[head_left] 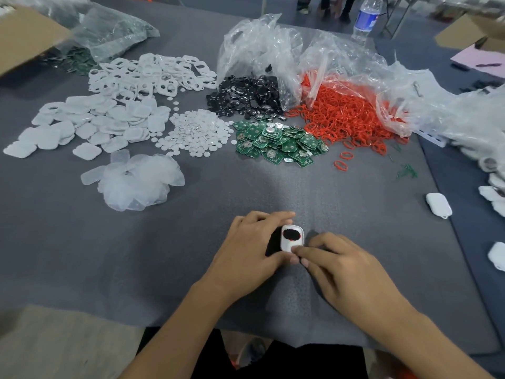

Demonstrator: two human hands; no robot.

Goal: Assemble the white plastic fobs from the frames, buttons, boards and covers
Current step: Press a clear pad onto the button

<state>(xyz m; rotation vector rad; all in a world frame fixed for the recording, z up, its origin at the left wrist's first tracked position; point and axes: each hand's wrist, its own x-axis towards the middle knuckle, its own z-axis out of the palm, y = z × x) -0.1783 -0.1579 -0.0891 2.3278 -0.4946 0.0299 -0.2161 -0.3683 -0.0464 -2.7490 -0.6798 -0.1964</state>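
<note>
1. I found the half-built fob (291, 240) lying on the grey mat (273, 187), close in front of the body, between both hands and well apart from the part piles
2. The left hand (252, 243) gripped it, with fingers curled over the far end and left side and the thumb along the near corner; I took that as a clamp to stop it sliding under pressure
3. The right hand (343, 268) had its bent fingers bunched together, and the tips looked to pinch the fob's near end; I judged a small part was being seated there
4. Its open face was up, so parts could drop in from above; a black button with a sliver of red showed in the far half
5. Its long axis ran away from the body, nearly straight; the black end pointed towards the green boards (276, 142) and the plain white end towards the wearer
6. The frames (153, 75) and covers (90, 124) lay across the far side, presumably all within reach
</note>
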